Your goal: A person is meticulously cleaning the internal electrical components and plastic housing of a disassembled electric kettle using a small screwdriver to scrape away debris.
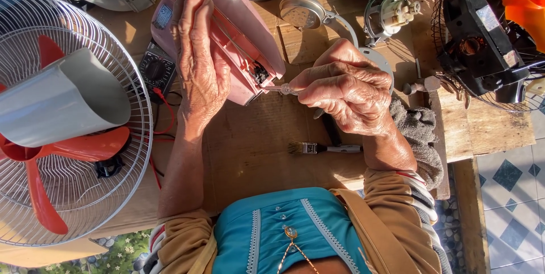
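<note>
Farthest out beyond the left hand lies a wire fan guard (122, 89) with red blades (85, 146) under it and a grey plastic housing (59, 101) resting on top. Just outside that hand's wrist sits a black multimeter (154, 69), its red lead (164, 109) trailing toward the person. The left hand (200, 61) is closed over a pink appliance casing (241, 35), fingers wrapped along its upper side and palm pressing it down on the cardboard-covered bench (255, 143), so the casing's open end faces the other hand. The right hand (349, 89) is pinched shut around a small screwdriver (284, 89), whose tip meets the dark opening at the casing's lower edge, just beside the left thumb. The step in hand looks like working a screw or contact inside that opening; the next move probably calls for a steady hold on the casing and the tool kept in line. Below the right hand, toward the body, lies a small paintbrush (323, 148), and a grey cloth (417, 129) sits under its wrist. Beyond its knuckles are a round metal part (301, 13) and a small motor (392, 15); farther right a black fan motor body (482, 41) rests in another guard.
</note>
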